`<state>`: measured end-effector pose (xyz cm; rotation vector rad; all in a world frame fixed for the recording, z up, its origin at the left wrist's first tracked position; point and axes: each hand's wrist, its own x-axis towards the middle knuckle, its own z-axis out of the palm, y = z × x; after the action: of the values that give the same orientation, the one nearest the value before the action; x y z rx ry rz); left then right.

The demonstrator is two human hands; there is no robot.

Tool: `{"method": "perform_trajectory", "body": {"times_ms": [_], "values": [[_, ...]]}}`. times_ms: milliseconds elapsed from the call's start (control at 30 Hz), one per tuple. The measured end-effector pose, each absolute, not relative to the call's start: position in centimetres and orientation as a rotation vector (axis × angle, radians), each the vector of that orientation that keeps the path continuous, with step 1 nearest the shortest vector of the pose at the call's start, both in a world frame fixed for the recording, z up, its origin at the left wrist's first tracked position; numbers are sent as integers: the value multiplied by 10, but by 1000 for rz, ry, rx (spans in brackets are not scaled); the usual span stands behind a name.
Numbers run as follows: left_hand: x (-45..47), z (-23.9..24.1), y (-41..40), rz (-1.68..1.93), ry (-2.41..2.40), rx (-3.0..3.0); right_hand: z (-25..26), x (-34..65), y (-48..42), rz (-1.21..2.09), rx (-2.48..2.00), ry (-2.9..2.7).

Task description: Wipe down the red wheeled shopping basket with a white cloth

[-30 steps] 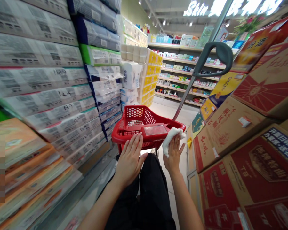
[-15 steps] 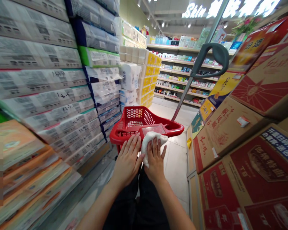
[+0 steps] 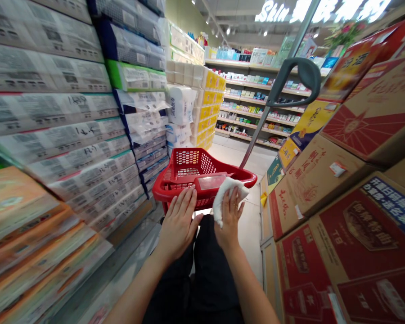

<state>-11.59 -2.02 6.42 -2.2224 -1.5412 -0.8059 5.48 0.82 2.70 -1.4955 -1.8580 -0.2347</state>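
A red plastic shopping basket [image 3: 162, 191] with perforated walls stands in front of my knees, its long grey handle [image 3: 273, 96] sticking up to the right. My left hand [image 3: 178, 218] lies with fingers stretched out against the basket's near rim and holds nothing. In my right hand [image 3: 230, 216] is a folded white cloth [image 3: 219, 204], pressed flat under the fingers at the right part of the near rim. Between the hands a clear label panel [image 3: 212, 181] shows on the rim. The palms of both hands are hidden.
Tall stacks of wrapped paper packs [image 3: 81, 108] rise on the left, with orange packs [image 3: 30, 225] lower down. Cardboard cartons [image 3: 324, 180] are piled along the right. Shelves of small goods [image 3: 253, 96] stand at the back, beyond the tiled floor [image 3: 229, 148].
My right hand has slid to the right along the rim with the white cloth, uncovering the label panel. My left hand stays at nearly the same spot on the basket.
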Motion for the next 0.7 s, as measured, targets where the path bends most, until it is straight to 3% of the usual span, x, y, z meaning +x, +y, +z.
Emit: {"method": "perform_trajectory", "body": {"times_ms": [200,433,700], "values": [[-120,66,-21,-777,-1543,-2243,25,11,-8,-293,-1343,-2050],[-117,68,-21,-790,-1544,-2259,14,69,11,-393,-1388,-2030],[-116,66,-21,-813,-1536,-2248,18,97,21,-241,-1531,-1803]]}}
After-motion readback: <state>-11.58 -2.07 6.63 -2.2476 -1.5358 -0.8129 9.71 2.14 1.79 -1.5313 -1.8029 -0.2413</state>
